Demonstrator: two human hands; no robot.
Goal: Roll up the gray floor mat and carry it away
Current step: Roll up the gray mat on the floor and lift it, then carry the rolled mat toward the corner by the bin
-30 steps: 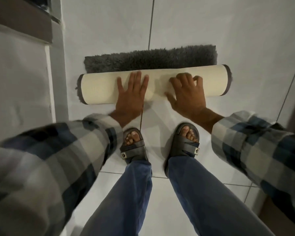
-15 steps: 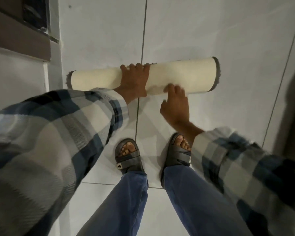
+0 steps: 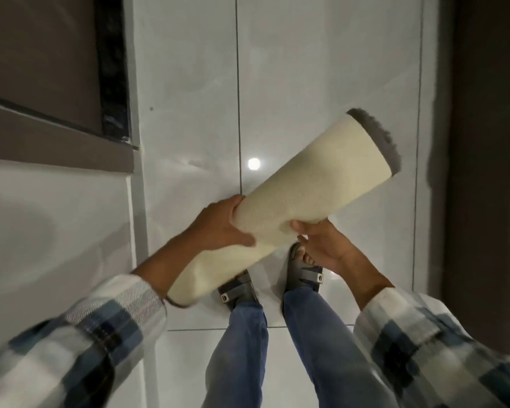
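The gray floor mat (image 3: 312, 187) is a tight roll, cream backing outward, gray pile showing at its upper right end. It is off the floor and tilted, low end at the left, high end at the right. My left hand (image 3: 218, 228) wraps around the roll near its middle, thumb underneath. My right hand (image 3: 321, 240) cups the roll from below, just right of the left hand, with fingers touching the backing.
White glossy floor tiles (image 3: 189, 113) lie below, with a lamp reflection (image 3: 253, 164). A dark door frame and a step (image 3: 56, 134) are at the left, a dark wall (image 3: 483, 142) at the right. My sandaled feet (image 3: 304, 275) stand under the roll.
The mat went from partly rolled to fully rolled on the floor, then was lifted. Both hands shifted from pressing on top to holding it in the air, right end raised.
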